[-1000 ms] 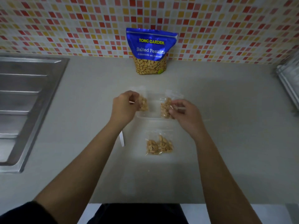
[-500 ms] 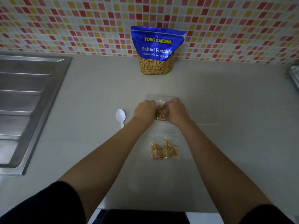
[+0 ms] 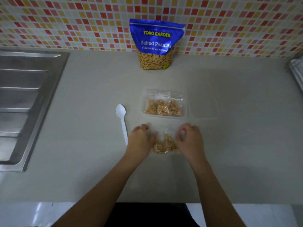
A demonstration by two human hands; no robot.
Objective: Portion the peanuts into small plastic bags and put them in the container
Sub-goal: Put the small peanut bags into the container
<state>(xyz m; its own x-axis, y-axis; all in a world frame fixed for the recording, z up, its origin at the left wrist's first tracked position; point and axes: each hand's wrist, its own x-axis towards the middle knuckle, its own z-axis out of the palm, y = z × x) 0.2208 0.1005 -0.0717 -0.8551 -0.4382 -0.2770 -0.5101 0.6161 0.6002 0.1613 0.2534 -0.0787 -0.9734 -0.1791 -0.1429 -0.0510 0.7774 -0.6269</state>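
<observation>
I see the big blue peanut pouch point(image 3: 156, 45) standing upright at the far edge of the tabletop, against the tiled wall, its lower window showing whole peanuts. Nearer, in the middle, sits the clear plastic container point(image 3: 185, 114), open, with filled small bags point(image 3: 164, 107) lying side by side inside it. Its clear lid point(image 3: 204, 102) lies flat just to the right. Nearest me, one more small bag of peanuts point(image 3: 165, 145) lies flat on the tabletop.
</observation>
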